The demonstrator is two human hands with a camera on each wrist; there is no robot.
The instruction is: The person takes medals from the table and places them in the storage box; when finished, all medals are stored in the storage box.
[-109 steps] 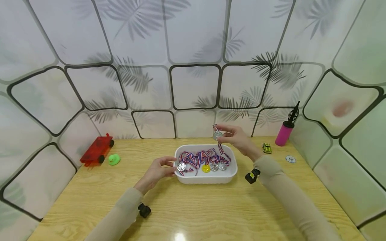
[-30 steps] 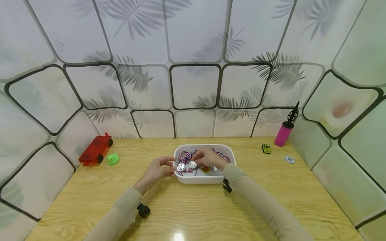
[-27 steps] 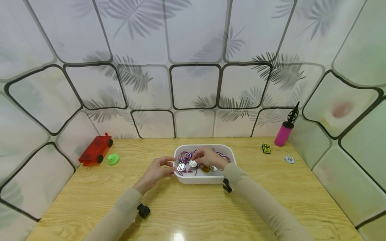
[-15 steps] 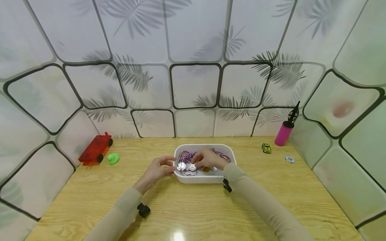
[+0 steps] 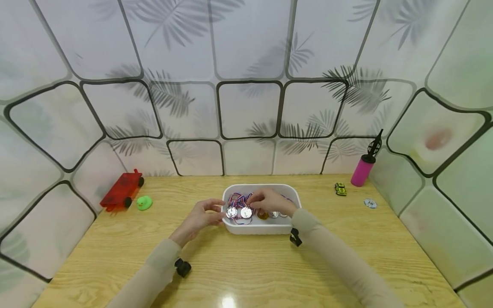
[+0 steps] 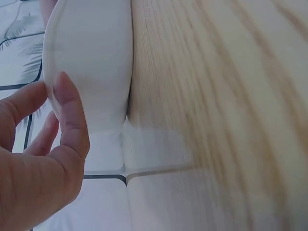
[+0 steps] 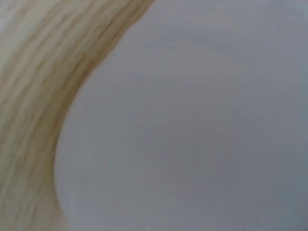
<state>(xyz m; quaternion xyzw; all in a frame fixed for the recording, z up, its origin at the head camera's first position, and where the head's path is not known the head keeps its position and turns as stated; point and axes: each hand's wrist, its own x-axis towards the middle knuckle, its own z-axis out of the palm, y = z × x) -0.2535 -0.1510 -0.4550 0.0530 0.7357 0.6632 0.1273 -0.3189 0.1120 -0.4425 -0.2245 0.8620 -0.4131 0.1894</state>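
Observation:
In the head view a white plastic tub (image 5: 262, 229) stands on the table, with several medals on striped ribbons inside. My left hand (image 5: 203, 216) holds its left end; in the left wrist view the thumb (image 6: 67, 96) lies on the outer wall and a finger meets the rim. My right hand (image 5: 271, 202) reaches into the tub, fingertips right above a silver medal (image 5: 246, 212); I cannot tell if they pinch its ribbon. Another silver medal (image 5: 231, 212) lies to the left, a gold medal (image 5: 263, 215) and a silver medal (image 5: 274, 214) to the right, partly under the hand.
At the left are a red toy cart (image 5: 123, 190) and a green rubber duck (image 5: 144, 203). A small yellow toy car (image 5: 340, 189), a pink hand pump (image 5: 363, 171) and a poker chip (image 5: 370, 203) are at the right. Patterned curtain walls (image 5: 248, 111) enclose the table's back and sides.
My right hand brought a silver medal down from above the tub into it, beside the leftmost medal. Just now that hand has shifted slightly right, uncovering the medal. The left hand stays put.

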